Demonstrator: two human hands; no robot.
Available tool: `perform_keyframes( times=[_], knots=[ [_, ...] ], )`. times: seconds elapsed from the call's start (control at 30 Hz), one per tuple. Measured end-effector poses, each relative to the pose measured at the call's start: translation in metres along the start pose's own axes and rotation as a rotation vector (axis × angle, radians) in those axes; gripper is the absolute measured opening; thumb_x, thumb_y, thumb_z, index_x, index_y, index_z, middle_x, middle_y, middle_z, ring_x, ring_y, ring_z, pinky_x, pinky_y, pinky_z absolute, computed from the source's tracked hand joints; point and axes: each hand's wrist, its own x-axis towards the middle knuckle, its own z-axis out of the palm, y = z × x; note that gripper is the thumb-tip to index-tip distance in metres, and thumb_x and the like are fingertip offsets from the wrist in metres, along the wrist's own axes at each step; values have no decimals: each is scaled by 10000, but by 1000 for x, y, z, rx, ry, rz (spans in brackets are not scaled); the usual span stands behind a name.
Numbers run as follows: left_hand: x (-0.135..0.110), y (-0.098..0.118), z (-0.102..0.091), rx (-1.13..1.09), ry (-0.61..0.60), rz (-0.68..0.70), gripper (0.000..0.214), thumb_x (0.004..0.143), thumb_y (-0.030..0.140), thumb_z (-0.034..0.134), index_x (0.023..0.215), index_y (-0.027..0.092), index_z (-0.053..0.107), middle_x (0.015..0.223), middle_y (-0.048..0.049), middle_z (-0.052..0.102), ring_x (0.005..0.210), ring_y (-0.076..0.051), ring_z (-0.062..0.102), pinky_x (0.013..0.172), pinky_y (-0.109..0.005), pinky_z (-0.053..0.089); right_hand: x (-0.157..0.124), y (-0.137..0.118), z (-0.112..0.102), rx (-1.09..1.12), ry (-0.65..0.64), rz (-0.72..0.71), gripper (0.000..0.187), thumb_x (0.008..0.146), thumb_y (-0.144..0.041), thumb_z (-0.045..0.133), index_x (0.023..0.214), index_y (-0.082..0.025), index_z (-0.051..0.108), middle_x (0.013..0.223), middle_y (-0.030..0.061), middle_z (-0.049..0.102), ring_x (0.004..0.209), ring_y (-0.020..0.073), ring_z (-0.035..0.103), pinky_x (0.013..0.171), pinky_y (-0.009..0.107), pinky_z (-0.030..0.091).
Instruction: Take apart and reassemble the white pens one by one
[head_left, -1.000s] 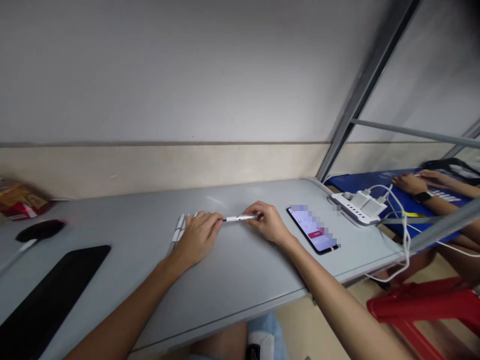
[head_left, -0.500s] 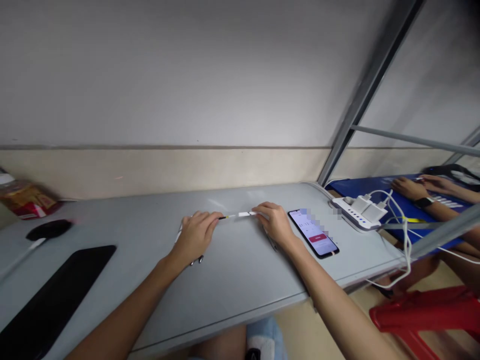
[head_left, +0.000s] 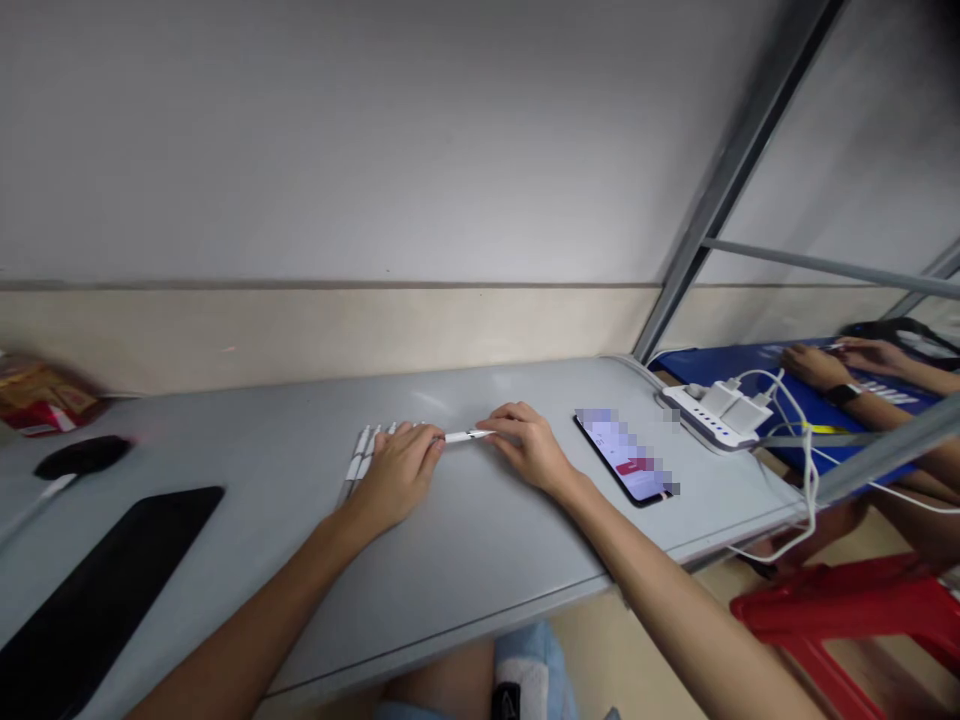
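Observation:
Both my hands meet over the middle of a grey table (head_left: 480, 560). My left hand (head_left: 399, 472) is closed in a pinch on one end of a thin white pen (head_left: 463, 436). My right hand (head_left: 527, 446) pinches the pen's other end, so the pen spans the short gap between the two hands. Under and behind my left hand lies a row of several white pens (head_left: 363, 452) side by side on the table. A phone (head_left: 628, 456) with a lit screen rests just right of my right hand.
A white power strip (head_left: 712, 420) with chargers and cables sits at the table's right end. A black flat pad (head_left: 90, 590), a black mouse (head_left: 81, 456) and a red packet (head_left: 37, 400) lie at the left. Another person's hands (head_left: 832, 362) rest on a blue surface beyond a metal frame. A red stool (head_left: 847, 620) stands lower right.
The gap between my hands has closed; the pen between them now looks shorter, its dark tip no longer showing. My left hand has come back down over the row of pens.

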Motion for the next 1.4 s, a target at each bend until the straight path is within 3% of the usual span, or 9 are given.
perform_keyframes(
  times=[0.13,0.27,0.5,0.67,0.8,0.97,1.13,1.27,1.4],
  knots=[
    [0,1,-3,42,8,33,290,974,328,323,920,212,584,878,-39,636,868,-217,525,796,-375,325,2,-3,-1,179,30,98,185,875,-303,623,1012,-238,728,978,62,712,896,196,606,819,331,440],
    [0,2,-4,56,25,82,250,970,317,350,935,210,573,909,-42,632,885,-216,508,778,-361,320,4,-3,-2,367,-27,281,282,912,-380,530,885,-177,724,706,27,667,646,144,552,610,268,395],
    [2,0,-4,33,50,71,227,971,309,362,971,210,566,915,-36,626,882,-209,502,766,-353,315,6,-5,-10,611,-119,330,348,793,-389,677,1074,-197,607,746,-8,613,643,120,526,594,238,397],
    [2,-2,-4,9,53,79,219,968,310,372,979,208,566,918,-34,624,897,-211,500,772,-349,320,4,-3,-11,579,-208,409,384,909,-499,477,782,-156,596,570,-8,550,526,104,473,547,240,375],
    [3,-2,-3,15,47,85,220,971,307,370,978,206,566,913,-33,626,890,-209,498,761,-349,318,4,-3,-12,570,-152,371,360,799,-439,668,1044,-186,590,635,-46,530,550,94,454,521,214,341],
    [2,-1,-5,12,50,108,224,973,307,374,983,199,570,916,-32,622,885,-204,493,769,-351,324,4,-3,-13,514,-235,387,394,914,-495,465,795,-150,615,553,-17,519,505,95,429,511,231,332],
    [2,1,-5,1,47,103,233,970,315,378,989,195,578,915,-34,625,892,-205,495,770,-356,325,4,-3,-14,535,-170,354,356,796,-434,669,1045,-192,591,629,-52,511,530,87,427,500,212,321],
    [1,3,-6,13,31,112,240,972,316,370,978,199,580,911,-33,625,877,-204,492,777,-363,316,4,-2,-14,489,-230,372,397,915,-490,467,726,-160,581,536,-30,482,489,89,413,505,231,331],
    [1,4,-6,14,30,114,238,972,311,366,977,199,577,915,-33,624,880,-205,494,779,-361,314,3,-3,-14,536,-177,373,309,819,-452,639,980,-191,595,608,-55,498,505,82,404,479,209,311]
  ],
)
